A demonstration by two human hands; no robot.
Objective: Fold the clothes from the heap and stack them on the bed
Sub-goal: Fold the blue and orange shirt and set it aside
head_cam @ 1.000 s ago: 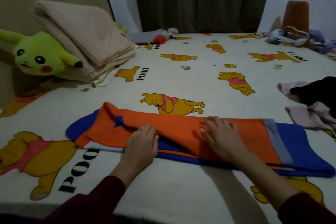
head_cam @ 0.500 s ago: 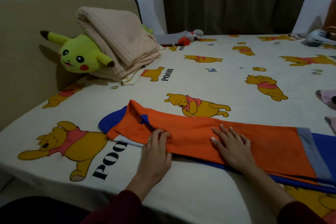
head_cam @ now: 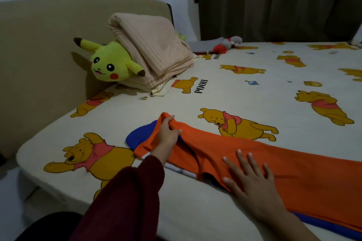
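Gripping orange garment end, left hand; garment's right end cut off.

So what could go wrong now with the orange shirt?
The left hand grips only the far end of the orange shirt, so lifting it over may bunch the fold crooked. The right hand lies flat on the cloth; if it slips, the whole shirt could drag along. The shirt also sits close to the bed's near edge, so part might slide off.
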